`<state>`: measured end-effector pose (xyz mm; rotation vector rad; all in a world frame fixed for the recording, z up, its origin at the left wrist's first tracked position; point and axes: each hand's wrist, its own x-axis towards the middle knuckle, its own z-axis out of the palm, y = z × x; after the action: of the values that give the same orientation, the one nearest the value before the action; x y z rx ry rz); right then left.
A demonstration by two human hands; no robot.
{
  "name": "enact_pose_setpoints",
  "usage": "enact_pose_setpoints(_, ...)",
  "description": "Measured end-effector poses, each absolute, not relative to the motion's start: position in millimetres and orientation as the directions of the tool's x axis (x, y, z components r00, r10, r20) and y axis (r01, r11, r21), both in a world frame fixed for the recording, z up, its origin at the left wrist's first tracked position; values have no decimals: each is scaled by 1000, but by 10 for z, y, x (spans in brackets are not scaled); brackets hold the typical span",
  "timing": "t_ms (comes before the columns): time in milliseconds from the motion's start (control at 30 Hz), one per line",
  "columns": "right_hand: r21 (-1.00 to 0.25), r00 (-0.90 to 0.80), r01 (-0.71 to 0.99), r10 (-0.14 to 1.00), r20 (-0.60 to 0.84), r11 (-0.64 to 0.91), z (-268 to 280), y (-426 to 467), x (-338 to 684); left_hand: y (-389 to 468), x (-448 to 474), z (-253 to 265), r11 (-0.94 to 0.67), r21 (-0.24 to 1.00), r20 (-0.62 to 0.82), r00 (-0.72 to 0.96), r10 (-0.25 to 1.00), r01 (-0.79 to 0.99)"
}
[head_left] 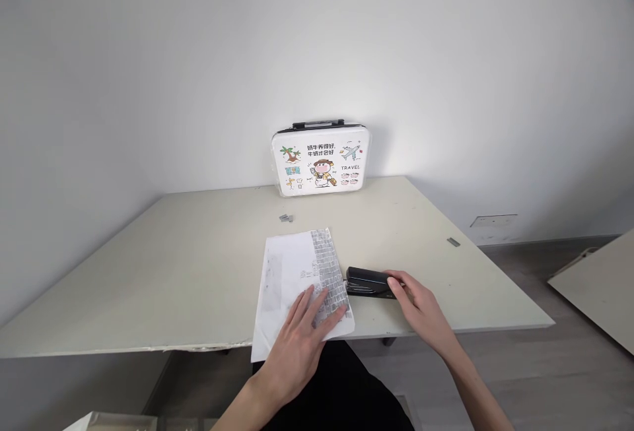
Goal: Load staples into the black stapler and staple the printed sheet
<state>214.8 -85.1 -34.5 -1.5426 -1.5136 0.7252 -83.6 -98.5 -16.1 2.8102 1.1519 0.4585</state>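
Observation:
A black stapler [369, 280] lies on the table with its front end at the right edge of a sheaf of white paper [287, 259]. My right hand [421, 305] grips the stapler's rear end, thumb on the near side. Flat on the paper's lower part rests my left hand [302, 338], its fingers spread and holding nothing. Dense rows of small grey staples [327, 259] cover the paper's right-hand strip. The sheaf's lower left corner hangs past the table's front edge. Whether the stapler's jaw overlaps the paper is hard to make out.
Against the wall at the back of the table [198, 266] stands a white case [321, 160] with cartoon prints and a black handle. Grey staple strips [286, 218] lie in front of it, and another staple strip [453, 241] is near the right edge.

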Motion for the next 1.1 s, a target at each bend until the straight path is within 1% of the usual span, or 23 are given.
enact_pose_setpoints(233,-827,42,549,984,174,122,-379,-837,2150,-810,-817,-143,-740,213,204,712,672,638)
enact_pose_setpoints(333,-828,6,546,988,157,128,-383,-809,2208,-744,-811,-143,-744,228,191,720,667,628)
enact_pose_setpoints(567,-827,-181,546,983,41,135,-252,-706,2488,-684,-772,-172,-751,228,214,721,659,619)
enact_pose_setpoints(700,-811,-252,575,966,-49,109,-93,-648,2608,-649,-707,-147,-739,253,215,708,672,625)
enact_pose_setpoints(800,-829,-282,552,955,-86,88,46,-597,2593,-581,-653,-123,-722,278,193,699,688,634)
enact_pose_setpoints(867,-832,-242,549,968,-69,78,132,-548,2505,-514,-616,-119,-708,294,183,689,701,642)
enact_pose_setpoints(967,-792,-165,602,986,-5,97,243,-450,2273,-401,-555,-141,-709,301,167,696,698,638)
enact_pose_setpoints(1100,-715,-173,679,983,63,166,344,-298,1931,-264,-460,-198,-712,273,135,707,694,647)
